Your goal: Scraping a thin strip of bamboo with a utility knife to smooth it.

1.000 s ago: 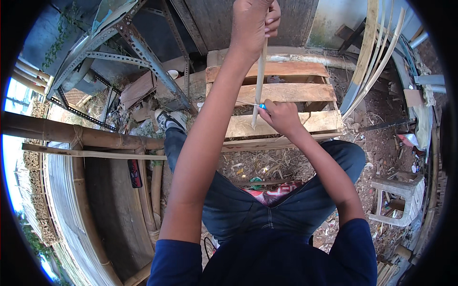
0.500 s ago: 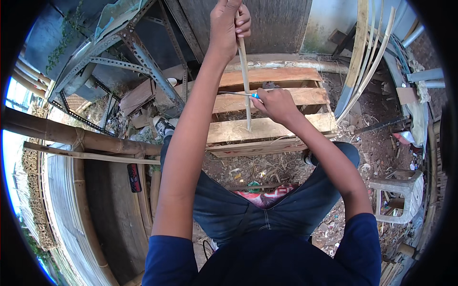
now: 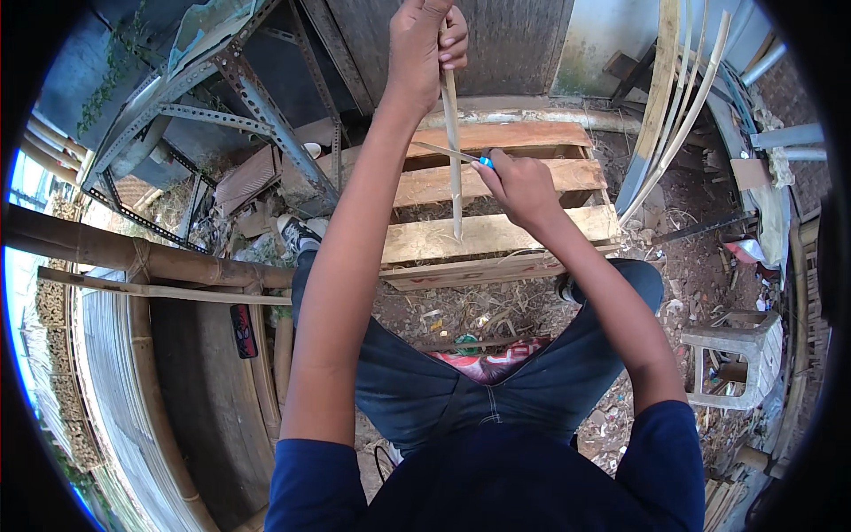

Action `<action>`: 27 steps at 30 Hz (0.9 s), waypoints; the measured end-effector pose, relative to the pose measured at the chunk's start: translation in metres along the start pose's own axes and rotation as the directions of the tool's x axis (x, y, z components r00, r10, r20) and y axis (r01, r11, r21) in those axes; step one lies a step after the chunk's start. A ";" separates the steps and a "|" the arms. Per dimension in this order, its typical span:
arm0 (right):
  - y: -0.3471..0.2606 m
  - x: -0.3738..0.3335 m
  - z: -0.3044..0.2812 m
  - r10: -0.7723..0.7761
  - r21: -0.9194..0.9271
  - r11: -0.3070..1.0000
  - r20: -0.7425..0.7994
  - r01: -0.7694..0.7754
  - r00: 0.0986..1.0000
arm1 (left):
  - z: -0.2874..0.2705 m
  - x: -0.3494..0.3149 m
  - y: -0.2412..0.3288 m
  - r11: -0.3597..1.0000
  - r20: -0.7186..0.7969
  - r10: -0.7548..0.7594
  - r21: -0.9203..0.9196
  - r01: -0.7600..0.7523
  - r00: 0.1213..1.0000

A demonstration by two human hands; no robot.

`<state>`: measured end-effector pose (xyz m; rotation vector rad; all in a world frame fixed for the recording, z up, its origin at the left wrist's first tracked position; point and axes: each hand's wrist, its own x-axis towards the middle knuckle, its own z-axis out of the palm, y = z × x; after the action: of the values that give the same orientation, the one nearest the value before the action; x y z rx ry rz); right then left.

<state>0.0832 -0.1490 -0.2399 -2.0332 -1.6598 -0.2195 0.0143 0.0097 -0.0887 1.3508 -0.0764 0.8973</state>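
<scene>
My left hand [image 3: 427, 49] is closed round the upper part of a pale bamboo strip [image 3: 455, 151], held nearly upright at the top of the view. The strip's lower end rests on the front slat of a wooden crate [image 3: 496, 232]. In my right hand [image 3: 525, 188] is a knife [image 3: 454, 153] with a blue-and-black handle, mostly hidden by the fingers. Its thin blade points left and crosses the strip, apparently against it. Thin shavings lie on the crate's slats.
Long bamboo strips [image 3: 681, 115] lean at the right. A white plastic stool [image 3: 736, 355] stands on the littered ground. On the left are a perforated metal frame [image 3: 266, 106], a bamboo pole [image 3: 177, 262] and a dark red-and-black case [image 3: 244, 331]. Behind the crate stands a wooden panel [image 3: 479, 53].
My right hand and the knife have moved up along the strip, and the blade now slants more. My left hand keeps its hold. The whole view has shifted slightly.
</scene>
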 end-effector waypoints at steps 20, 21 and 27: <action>0.029 -0.075 0.095 -0.063 -0.165 0.980 0.284 0.114 0.957 | 0.014 0.010 -0.023 0.958 0.303 -0.054 -0.254 0.135 0.952; 0.033 -0.088 0.105 -0.063 -0.164 0.980 0.286 0.114 0.956 | 0.014 0.008 -0.024 0.957 0.301 -0.056 -0.255 0.137 0.952; 0.008 -0.041 0.063 -0.156 -0.170 0.971 0.083 0.168 0.984 | 0.018 0.005 -0.016 0.940 0.369 -0.018 -0.310 0.141 0.929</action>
<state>0.0691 -0.1558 -0.3136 -2.0524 -1.9132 -0.3685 0.0351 -0.0023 -0.0938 1.1758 -0.4364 0.5266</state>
